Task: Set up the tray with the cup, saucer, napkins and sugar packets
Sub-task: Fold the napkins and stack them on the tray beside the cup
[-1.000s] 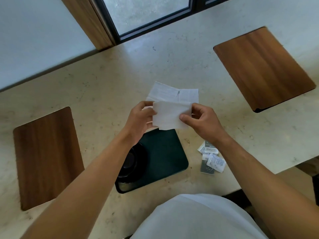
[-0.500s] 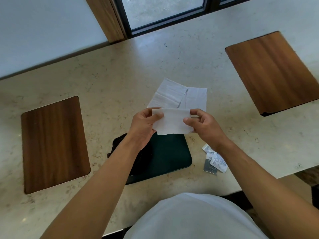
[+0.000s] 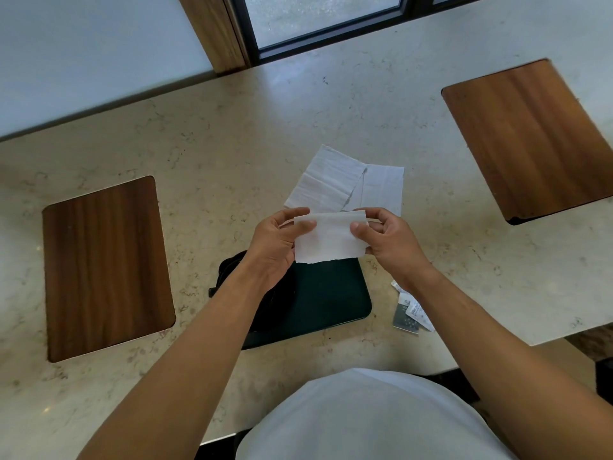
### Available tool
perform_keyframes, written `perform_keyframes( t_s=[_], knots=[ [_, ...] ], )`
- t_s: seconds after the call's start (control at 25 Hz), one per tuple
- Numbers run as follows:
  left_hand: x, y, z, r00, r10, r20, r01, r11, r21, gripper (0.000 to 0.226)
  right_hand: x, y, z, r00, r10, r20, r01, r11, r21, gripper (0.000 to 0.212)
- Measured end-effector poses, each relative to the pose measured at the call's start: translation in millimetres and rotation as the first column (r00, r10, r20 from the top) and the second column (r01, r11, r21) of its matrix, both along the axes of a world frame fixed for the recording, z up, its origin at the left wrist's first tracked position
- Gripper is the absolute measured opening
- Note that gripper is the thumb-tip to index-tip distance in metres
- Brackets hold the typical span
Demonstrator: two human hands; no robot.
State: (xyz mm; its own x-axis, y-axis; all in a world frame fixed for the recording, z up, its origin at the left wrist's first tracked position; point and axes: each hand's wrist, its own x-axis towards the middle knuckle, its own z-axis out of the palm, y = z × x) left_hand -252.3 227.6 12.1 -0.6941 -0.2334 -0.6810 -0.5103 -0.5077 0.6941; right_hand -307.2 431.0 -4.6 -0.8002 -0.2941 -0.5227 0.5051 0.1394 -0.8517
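Observation:
A folded white napkin (image 3: 328,237) hangs above the far edge of the dark green tray (image 3: 325,297). My left hand (image 3: 277,247) pinches its left edge and my right hand (image 3: 391,242) pinches its right edge. Two more white napkins (image 3: 348,184) lie flat on the table just beyond my hands. Sugar packets (image 3: 411,312) lie on the table right of the tray, partly under my right wrist. A dark saucer and cup (image 3: 232,270) sit on the tray's left side, mostly hidden by my left forearm.
A wooden board (image 3: 102,267) lies on the stone table at the left, another wooden board (image 3: 534,137) at the far right. A window frame (image 3: 318,41) runs along the table's far edge. The near table edge is close to my body.
The napkin in my hands is folded narrower than a second ago and held a little lower. The camera view has shifted, so the table appears further down.

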Motion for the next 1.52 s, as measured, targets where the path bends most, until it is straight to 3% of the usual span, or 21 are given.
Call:
perform_keyframes(
  t_s=[0.48,0.8,1.04,1.28,1.52],
  knots=[
    [1.8,0.3,-3.0,1.0,0.01,0.018,-0.01,1.0,-0.011,0.032,-1.4,-0.3,-0.5,1.0,0.016,-0.023,-0.014,0.997,0.078,0.034],
    [3.4,0.8,-6.4,0.998,-0.049,0.037,0.051,0.997,-0.058,0.037,0.9,-5.5,-6.0,0.968,-0.029,0.25,0.054,0.994,-0.091,0.032],
    [5.5,1.5,-6.0,0.997,-0.045,0.069,0.044,0.999,0.016,0.006,2.9,-7.8,-8.8,0.99,0.009,0.143,-0.013,1.0,0.022,0.014],
    [8.8,4.5,-6.3,0.993,-0.067,0.098,0.073,0.995,-0.065,0.008,6.4,-5.2,-13.2,0.997,0.029,0.074,-0.033,0.998,0.059,0.022],
    [14.6,3.8,-6.1,0.991,-0.064,0.119,0.07,0.996,-0.051,0.007,8.2,-7.9,-17.6,0.992,-0.02,0.126,0.015,0.999,0.044,0.022]
  ],
)
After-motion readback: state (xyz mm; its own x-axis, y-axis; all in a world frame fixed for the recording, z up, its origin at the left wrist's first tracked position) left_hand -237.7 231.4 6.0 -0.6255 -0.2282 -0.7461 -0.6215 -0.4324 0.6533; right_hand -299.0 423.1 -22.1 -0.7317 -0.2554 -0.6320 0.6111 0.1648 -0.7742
